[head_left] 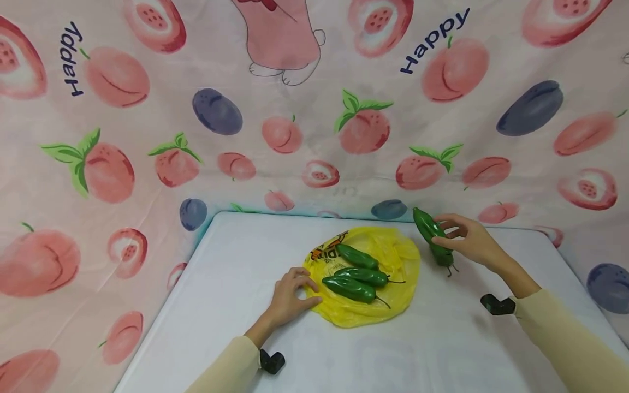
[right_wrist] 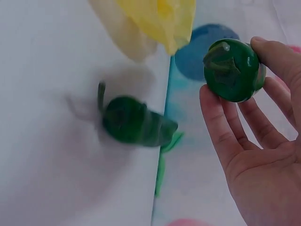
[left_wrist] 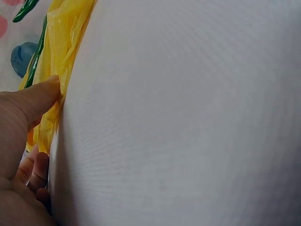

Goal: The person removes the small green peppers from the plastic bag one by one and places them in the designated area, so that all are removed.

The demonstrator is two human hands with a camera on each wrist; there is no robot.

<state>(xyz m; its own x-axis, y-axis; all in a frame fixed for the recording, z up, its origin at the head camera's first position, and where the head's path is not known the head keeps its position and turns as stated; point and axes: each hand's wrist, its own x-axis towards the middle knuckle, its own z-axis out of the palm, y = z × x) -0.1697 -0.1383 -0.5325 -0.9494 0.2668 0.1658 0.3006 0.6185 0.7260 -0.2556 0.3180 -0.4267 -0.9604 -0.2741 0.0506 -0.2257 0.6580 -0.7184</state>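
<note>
A yellow plastic bag (head_left: 403,295) lies spread on the table with three green peppers (head_left: 349,289) on it. My left hand (head_left: 290,297) rests at the bag's left edge, thumb and fingers apart and touching the plastic; the left wrist view shows the thumb against the yellow bag (left_wrist: 70,42). To the right of the bag, my right hand (head_left: 469,240) holds a green pepper (head_left: 425,225) between thumb and fingers. In the right wrist view that pepper (right_wrist: 233,70) is off the table, stem end toward the camera, and another pepper (right_wrist: 136,122) lies on the table beside it.
The white table (head_left: 236,256) has its back edge against a cloth (head_left: 295,191) printed with peaches and other fruit. This cloth also hangs at the left and right sides. Black devices (head_left: 272,361) are worn at both wrists.
</note>
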